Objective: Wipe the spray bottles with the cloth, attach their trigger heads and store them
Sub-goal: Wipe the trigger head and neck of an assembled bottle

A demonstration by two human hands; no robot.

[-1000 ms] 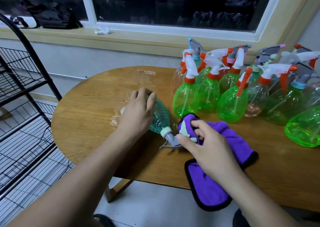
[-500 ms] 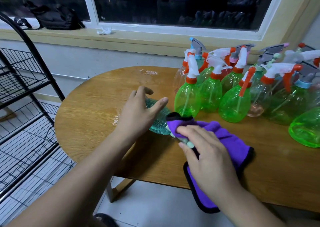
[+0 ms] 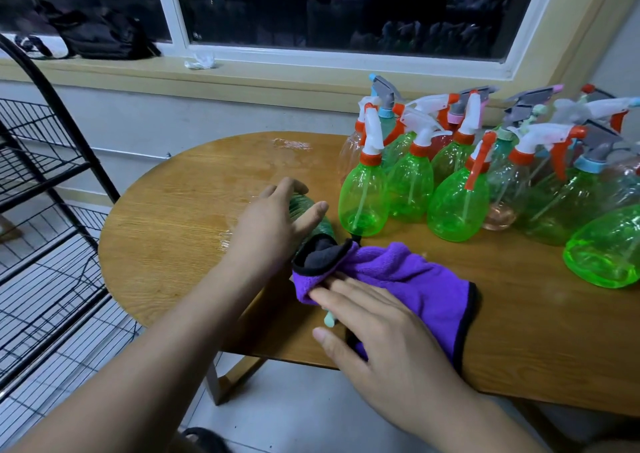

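Honestly, the near edge is where I'd expect trouble. The right hand lies flat on the purple cloth, fingers pretty much straight, pressing not pinching. That cloth reaches right to the front of the wooden table, so one hard swipe twd the person could drag it, and whatever's under it, off.

A mint trigger tip pokes out beneath the fingers (rest of the head is covered, so can't say if it's screwed on tight). Just past it the teal bottle lies on its side at the table's front-left, neck end under the cloth. It's ribbed, see-thru plastic w/ a round belly, so I'd guess light, slick and keen to roll.

The left hand is draped on top, fingers spread and loose, steadying rather than gripping. A firm twist could spin the bottle free.

Behind, the upright green bottles stand just beside the cloth, and a stray sweep would topple them like skittles. Farther back, a wet sheen on the wood won't help.
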